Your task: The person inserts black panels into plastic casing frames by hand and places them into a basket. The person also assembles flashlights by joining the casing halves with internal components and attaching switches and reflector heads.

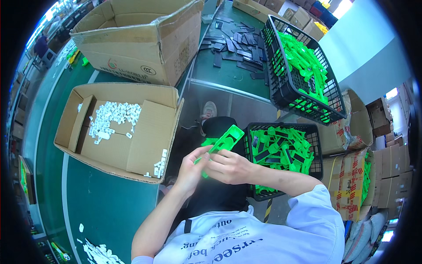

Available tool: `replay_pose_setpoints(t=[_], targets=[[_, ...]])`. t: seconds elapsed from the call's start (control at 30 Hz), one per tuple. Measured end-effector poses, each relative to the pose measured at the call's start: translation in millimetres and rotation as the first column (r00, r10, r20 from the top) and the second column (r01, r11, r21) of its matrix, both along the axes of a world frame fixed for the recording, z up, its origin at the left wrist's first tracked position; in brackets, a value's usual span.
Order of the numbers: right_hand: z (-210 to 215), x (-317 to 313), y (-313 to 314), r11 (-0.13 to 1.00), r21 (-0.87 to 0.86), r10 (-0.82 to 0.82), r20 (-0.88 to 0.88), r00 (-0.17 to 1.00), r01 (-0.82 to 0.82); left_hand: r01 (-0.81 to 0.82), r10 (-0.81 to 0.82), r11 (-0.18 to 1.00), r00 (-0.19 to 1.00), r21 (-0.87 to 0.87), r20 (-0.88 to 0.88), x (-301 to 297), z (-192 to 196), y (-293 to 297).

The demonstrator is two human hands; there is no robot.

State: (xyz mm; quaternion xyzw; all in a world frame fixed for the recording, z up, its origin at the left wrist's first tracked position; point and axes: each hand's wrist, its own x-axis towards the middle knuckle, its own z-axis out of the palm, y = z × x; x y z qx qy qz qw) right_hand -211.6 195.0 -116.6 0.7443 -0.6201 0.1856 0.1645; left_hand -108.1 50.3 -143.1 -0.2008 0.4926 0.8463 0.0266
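Head view shows both hands meeting over the person's lap, each closed on the same bright green plastic piece, a long flat frame with a rectangular opening that slants up and away from the fingers. The left hand grips its lower end, fingers curled around it, while the right hand pinches it from the other side, the two hands touching each other. Just beyond the right hand stands a black plastic crate filled with more green pieces, some with dark inserts. Farther out past that hand, a second black crate leans tilted against the edge of the green tabletop, also loaded with green parts. Dark flat strips lie scattered on the tabletop above the hands. To the outside of the left hand sits an open cardboard box holding a heap of small white parts, with a few more white parts on its flap near that hand. Beyond this box stands a larger cardboard box. Stacked cartons stand to the outside of the right arm, well apart from the hands.
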Motion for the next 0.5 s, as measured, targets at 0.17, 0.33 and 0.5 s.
replay_pose_setpoints(t=[0.17, 0.33, 0.5], targets=[[-8, 8, 9, 0.998, 0.03, -0.05, 0.033, 0.998, 0.049, 0.048, -0.05, 0.998, 0.996, 0.029, 0.073, 4, -2, 4], [6, 5, 18, 0.998, 0.062, -0.051, 0.326, 0.944, 0.032, 0.204, -0.192, 0.979, 0.948, -0.022, 0.253, 5, 4, 16], [10, -23, 25, 0.981, 0.023, -0.175, 0.509, 0.843, 0.19, 0.445, -0.401, 0.893, 0.854, -0.069, 0.331, 13, 8, 39]])
